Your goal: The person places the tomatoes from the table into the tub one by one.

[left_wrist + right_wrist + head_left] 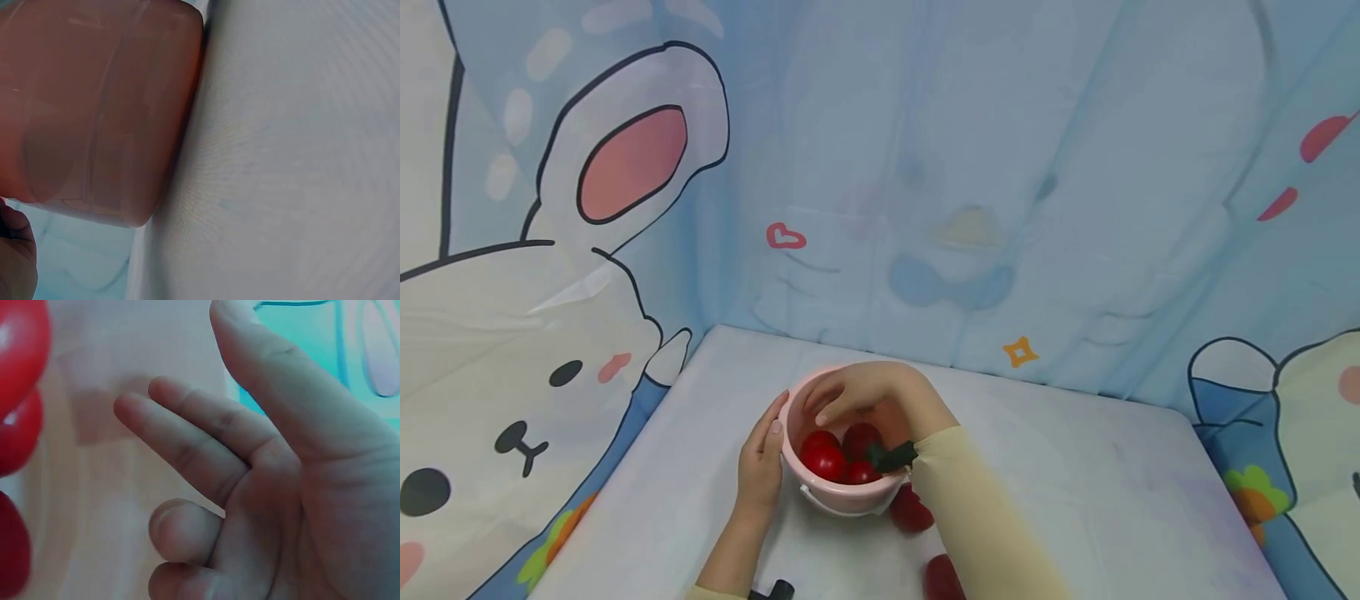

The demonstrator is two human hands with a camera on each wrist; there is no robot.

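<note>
A pink bucket point(850, 500) with a white handle stands on the table, several shiny red round fruits point(823, 462) inside. Their exact kind is unclear. My left hand point(762, 467) holds the bucket's left side, thumb and fingers at the rim. In the left wrist view the bucket wall point(106, 106) fills the left, with a digit at its lower edge. My right hand point(861, 396) reaches over the rim into the bucket. In the right wrist view its fingers point(181, 450) are loosely bent and hold nothing, to one side of the red fruits point(19, 350).
Two dark red objects lie on the white table point(1075, 500): one point(912, 510) beside the bucket's right side, another point(943, 579) nearer me, partly behind the right sleeve point(985, 517). A blue cartoon-printed cloth point(1075, 208) hangs behind the table.
</note>
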